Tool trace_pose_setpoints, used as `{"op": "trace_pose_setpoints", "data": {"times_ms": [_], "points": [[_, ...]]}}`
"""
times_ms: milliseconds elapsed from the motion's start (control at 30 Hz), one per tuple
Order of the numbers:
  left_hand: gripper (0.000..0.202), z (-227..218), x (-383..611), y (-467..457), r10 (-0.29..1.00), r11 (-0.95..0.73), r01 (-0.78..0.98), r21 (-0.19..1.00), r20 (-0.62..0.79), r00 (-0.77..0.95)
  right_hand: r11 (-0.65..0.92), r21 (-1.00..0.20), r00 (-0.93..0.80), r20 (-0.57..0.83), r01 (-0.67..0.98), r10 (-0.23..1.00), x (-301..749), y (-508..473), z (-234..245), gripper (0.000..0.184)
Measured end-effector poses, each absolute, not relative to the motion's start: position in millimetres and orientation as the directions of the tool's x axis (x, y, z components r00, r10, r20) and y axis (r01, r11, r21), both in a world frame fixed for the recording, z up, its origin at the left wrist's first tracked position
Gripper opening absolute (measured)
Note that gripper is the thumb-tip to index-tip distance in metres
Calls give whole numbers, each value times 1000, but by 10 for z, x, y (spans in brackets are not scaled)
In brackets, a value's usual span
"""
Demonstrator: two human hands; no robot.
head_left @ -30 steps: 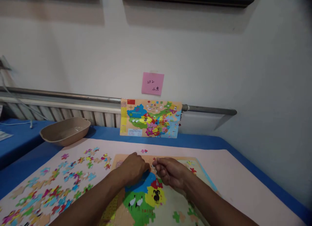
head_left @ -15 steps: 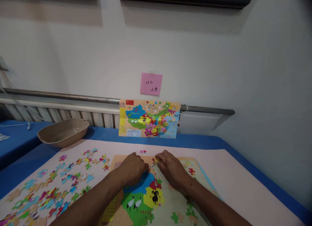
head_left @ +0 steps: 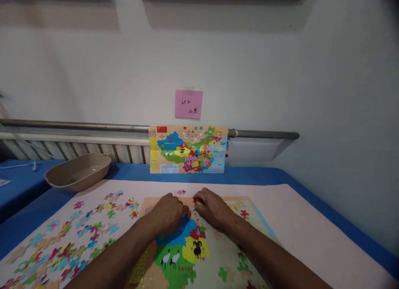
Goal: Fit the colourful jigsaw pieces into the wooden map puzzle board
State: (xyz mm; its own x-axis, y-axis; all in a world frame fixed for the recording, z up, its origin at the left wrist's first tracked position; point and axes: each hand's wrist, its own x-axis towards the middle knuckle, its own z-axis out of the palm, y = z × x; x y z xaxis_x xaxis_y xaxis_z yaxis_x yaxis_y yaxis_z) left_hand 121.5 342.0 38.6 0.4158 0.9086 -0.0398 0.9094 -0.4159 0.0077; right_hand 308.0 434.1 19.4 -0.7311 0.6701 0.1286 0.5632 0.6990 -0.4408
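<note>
The right hand (head_left: 214, 208) pinches a small yellow puzzle piece (head_left: 198, 203) over the upper part of the half-filled puzzle board (head_left: 215, 260); the piece is probably light, thin and stiff, its tabs easily creased, so opposite edges suit a hold. Both forearms slant inward, knuckles up, the left hand (head_left: 170, 213) curled beside it, its fingertips too hidden to tell any grip.

Right hand (head_left: 213, 208) turned palm-down, fingers (head_left: 200, 195) nearer puzzle's far border (head_left: 186, 200)

Left grip (head_left: 170, 213) curled, palm down; right grip (head_left: 212, 208) close beside, apparently pinched.
</note>
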Motion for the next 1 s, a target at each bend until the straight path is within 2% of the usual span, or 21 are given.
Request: {"op": "trace_pose_setpoints", "data": {"times_ms": [100,233,300,433,600,1000], "points": [[23,405,1216,3459,943,-330,939,91,-6,332,696,-435,-722,135,572,678,3078,4327,197,19],[24,402,1231,3657,995,-100,917,386,44,90,700,-425,-719,148,573,679,3086,4330,179,19],[26,386,1240,3789,1000,-26,881,472,7,26,702,-419,-717,154,576,680,3094,4336,164,18],[23,325,1251,3983,992,59,822,566,-125,15,710,-409,-717,168,574,676,3107,4345,135,17],[26,233,1236,4096,975,136,760,636,-223,12,714,-387,-716,172,583,677,3096,4340,137,14],[17,243,1221,4189,972,105,721,685,-223,70,717,-364,-710,182,594,681,3093,4339,128,15]]}}
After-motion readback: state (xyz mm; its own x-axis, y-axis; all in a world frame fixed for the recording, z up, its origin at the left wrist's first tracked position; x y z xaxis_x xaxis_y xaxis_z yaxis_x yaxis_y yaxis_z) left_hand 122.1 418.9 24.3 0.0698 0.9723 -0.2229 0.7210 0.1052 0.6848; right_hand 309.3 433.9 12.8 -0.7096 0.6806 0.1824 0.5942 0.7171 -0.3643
